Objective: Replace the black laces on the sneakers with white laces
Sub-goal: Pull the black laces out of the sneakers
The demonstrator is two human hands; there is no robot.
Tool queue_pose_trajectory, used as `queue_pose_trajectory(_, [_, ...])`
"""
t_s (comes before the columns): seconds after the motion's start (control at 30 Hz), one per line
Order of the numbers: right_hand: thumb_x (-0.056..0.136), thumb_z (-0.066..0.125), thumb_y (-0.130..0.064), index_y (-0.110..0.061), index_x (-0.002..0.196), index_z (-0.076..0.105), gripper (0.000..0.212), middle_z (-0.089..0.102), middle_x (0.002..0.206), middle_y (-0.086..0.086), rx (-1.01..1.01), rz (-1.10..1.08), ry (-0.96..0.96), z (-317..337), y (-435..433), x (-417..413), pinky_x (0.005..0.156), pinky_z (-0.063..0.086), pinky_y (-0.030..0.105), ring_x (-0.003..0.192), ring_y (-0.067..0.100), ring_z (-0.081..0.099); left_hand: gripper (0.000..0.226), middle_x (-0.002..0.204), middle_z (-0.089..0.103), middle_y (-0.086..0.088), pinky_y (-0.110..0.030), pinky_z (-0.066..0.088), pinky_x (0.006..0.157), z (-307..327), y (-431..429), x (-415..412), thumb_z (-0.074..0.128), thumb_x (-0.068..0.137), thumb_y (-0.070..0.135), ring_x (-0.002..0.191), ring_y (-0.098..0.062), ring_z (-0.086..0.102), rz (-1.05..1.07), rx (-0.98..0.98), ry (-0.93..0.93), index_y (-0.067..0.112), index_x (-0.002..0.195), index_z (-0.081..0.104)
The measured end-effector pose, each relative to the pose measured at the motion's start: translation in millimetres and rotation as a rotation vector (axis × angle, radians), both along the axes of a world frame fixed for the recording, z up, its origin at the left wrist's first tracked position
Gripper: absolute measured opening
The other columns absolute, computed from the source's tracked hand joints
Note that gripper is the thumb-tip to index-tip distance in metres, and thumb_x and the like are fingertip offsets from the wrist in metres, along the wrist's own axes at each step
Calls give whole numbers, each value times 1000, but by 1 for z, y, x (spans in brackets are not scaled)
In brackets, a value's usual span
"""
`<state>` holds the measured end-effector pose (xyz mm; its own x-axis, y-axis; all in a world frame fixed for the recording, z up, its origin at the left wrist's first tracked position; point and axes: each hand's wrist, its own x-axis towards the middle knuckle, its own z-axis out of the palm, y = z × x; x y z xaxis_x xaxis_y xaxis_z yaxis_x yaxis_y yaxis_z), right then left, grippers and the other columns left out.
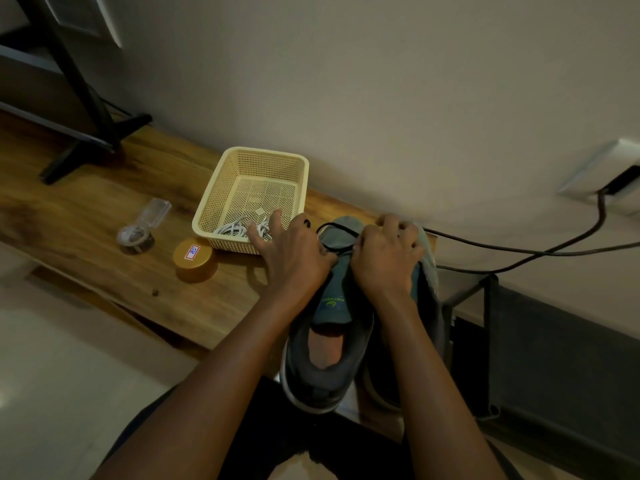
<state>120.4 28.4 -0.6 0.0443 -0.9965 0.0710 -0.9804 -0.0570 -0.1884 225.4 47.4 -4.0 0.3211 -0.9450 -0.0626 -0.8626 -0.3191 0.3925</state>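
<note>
At the right end of the bench (pixel 86 216), the left hand (pixel 294 252) pinches the black lace (pixel 334 227) of the sneaker (pixel 332 306), other fingers spread. The right hand (pixel 388 252) grips it with curled fingers. White laces (pixel 235 231) lie in the basket (pixel 221 188) alongside

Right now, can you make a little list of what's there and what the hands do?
sneakers: two, side by side on the table
black lace: loose loop over one sneaker's front
left hand: on that sneaker, fingers spread; grip unclear
right hand: fingers curled on the sneaker's front, by the lace
basket: beside the left hand
white laces: inside the basket
</note>
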Motion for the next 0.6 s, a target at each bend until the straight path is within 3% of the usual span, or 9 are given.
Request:
queue_pose_trajectory(0.17, [90,46,-6,-9,105,54,17,41,125,12,-228,-343,-216,7,-3,-3,93,28,41,115,33,35,24,144,42,6,-54,-4,111,2,2,-1,66,82,30,145,-22,4,23,-29,30,19,103,66])
queue_pose_trajectory(0.3, [80,52,0,-17,100,62,28,44,130,6,-221,-205,-267,7,-6,-6,99,26,43,122,31,31,35,141,46,4,-54,-4,111,4,3,0,65,83,30,145,-22,4,13,-18,33,15,115,62])
queue_pose_trajectory(0.43, [84,57,-13,-26,109,68,30,40,140,1,0,23,-147,6,-3,-3,106,16,45,132,32,20,14,149,35,7,-56,-4,111,2,1,1,65,83,32,145,-23,3,-6,-2,9,20,91,67])
queue_pose_trajectory(0.53, [86,57,-20,-22,108,68,24,44,133,4,76,37,-48,3,0,-1,106,19,49,130,35,22,12,150,34,8,-56,-3,110,1,1,0,65,83,32,145,-23,4,-10,-6,13,24,74,61])
queue_pose_trajectory(0.6, [86,57,-20,-18,107,68,23,46,130,5,64,17,-29,3,0,-2,105,21,49,127,35,24,14,150,34,8,-56,-3,110,0,1,0,65,83,32,145,-23,4,-10,-12,12,24,72,60])
